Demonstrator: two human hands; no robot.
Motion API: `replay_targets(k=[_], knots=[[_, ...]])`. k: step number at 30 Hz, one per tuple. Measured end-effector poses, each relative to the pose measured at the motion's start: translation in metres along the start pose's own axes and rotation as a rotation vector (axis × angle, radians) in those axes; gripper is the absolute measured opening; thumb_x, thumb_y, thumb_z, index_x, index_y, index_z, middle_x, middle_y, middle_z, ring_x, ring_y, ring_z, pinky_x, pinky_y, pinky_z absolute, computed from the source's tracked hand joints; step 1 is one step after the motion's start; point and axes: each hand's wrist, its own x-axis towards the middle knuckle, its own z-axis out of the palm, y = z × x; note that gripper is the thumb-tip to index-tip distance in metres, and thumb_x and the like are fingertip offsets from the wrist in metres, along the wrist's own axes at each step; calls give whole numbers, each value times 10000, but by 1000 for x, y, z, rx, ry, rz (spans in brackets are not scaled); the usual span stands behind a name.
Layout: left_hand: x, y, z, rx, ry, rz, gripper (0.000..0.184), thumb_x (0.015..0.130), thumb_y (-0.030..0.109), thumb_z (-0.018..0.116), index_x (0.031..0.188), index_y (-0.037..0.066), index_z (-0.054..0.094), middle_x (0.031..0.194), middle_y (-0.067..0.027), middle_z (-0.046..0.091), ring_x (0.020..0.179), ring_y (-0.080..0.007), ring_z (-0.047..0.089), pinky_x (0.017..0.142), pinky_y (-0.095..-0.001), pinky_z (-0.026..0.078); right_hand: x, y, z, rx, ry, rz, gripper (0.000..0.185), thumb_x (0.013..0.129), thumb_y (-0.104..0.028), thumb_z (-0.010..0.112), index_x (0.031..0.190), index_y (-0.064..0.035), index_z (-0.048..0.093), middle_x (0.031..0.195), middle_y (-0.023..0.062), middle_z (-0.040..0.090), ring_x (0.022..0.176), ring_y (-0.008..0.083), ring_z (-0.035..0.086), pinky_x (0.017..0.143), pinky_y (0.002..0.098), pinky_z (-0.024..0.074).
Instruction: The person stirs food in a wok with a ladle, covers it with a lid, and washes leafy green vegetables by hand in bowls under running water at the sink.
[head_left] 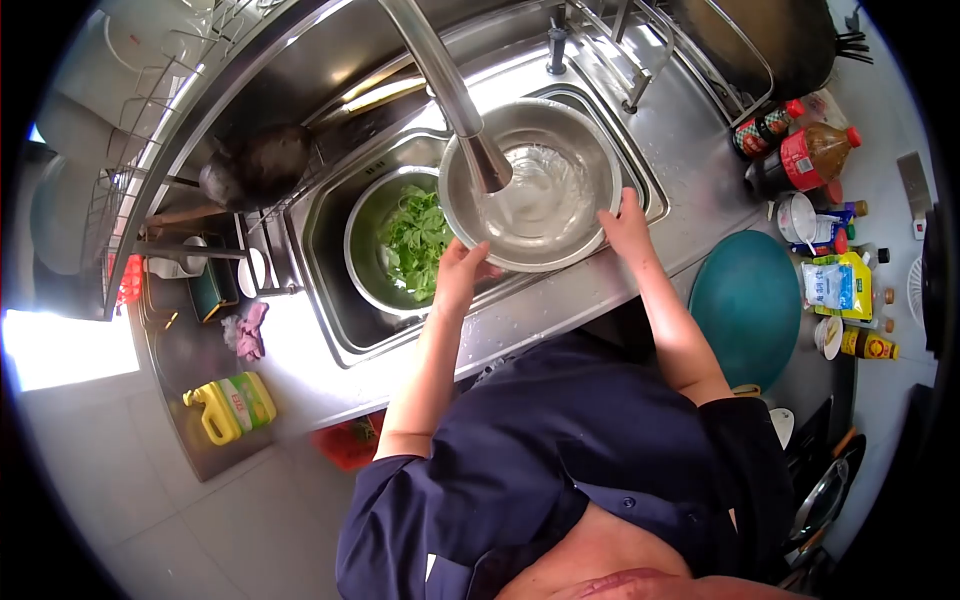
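Between my two hands is a round stainless steel basin (605, 165) with clear water in it, held under the faucet (488, 165). My left hand (462, 272) grips its near left rim, fingers closed on the edge. On the right side of the same rim, my right hand (627, 222) is closed too. Lower in the left sink bowl sits a second metal basin (352, 250) holding leafy greens (418, 240). The held basin overlaps the right part of that second basin and hides some of it.
The steel sink (325, 310) has a raised rim. A round green board (745, 310) lies to the right, near several sauce bottles (800, 160). A yellow jug (232, 405) and a pink cloth (250, 332) are at the left. A wire rack (640, 60) stands behind.
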Motion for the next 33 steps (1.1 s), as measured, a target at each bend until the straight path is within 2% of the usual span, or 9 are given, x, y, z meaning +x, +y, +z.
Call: replay_targets(k=[3,6,7,10,15,18,22,29,33], knots=[[5,-5,13,-70,-56,-62,194,865,89,567,1021,-15,519,854,-103,624,587,-160,600,564,-268,507,4,-30,-29,-119,19,37,315,733,-95,546,996,52,455,909,252,619,879,375,612,790,411,465],[-1,7,31,-92,-73,-104,152,859,80,568,968,-17,527,780,-115,626,536,-180,596,526,-278,502,17,1,-42,-83,-3,93,273,732,-101,546,948,51,476,803,223,622,751,320,637,681,387,499],[-4,14,36,-86,-68,-119,134,860,74,563,955,-17,534,774,-117,630,522,-184,592,504,-280,495,15,-6,-48,-17,-104,250,235,738,-115,543,907,43,501,690,168,603,580,231,611,506,336,483],[-12,38,52,10,6,-120,115,854,64,561,921,-25,535,729,-135,632,488,-187,587,459,-273,488,16,14,-38,53,-251,382,227,744,-131,544,897,34,509,623,114,571,478,161,548,399,289,417],[-31,73,87,293,97,26,113,844,59,551,851,-46,508,658,-149,620,460,-184,592,424,-257,475,22,16,-1,42,-512,465,171,774,-156,559,805,6,515,589,48,519,424,144,487,358,266,373],[-36,76,99,414,136,127,131,836,68,545,805,-49,497,621,-131,604,454,-181,593,415,-258,444,38,20,20,-8,-536,421,194,779,-168,565,829,16,530,586,39,509,393,142,461,346,262,359],[-34,69,95,577,189,205,128,844,60,540,778,-42,501,604,-115,596,463,-159,586,429,-249,444,55,29,56,-19,-663,340,232,765,-143,594,886,49,543,628,89,571,410,158,519,360,270,421],[-49,62,93,773,263,234,136,842,57,560,739,-17,509,575,-73,580,478,-123,578,453,-243,422,57,30,93,67,-820,437,203,767,-115,625,895,40,598,681,127,618,463,197,575,422,311,499],[-51,55,94,787,280,285,230,831,115,599,675,-2,476,543,-99,559,475,-169,604,447,-305,436,58,28,78,53,-833,411,203,776,-132,623,895,31,597,684,113,613,477,184,571,431,297,494]])
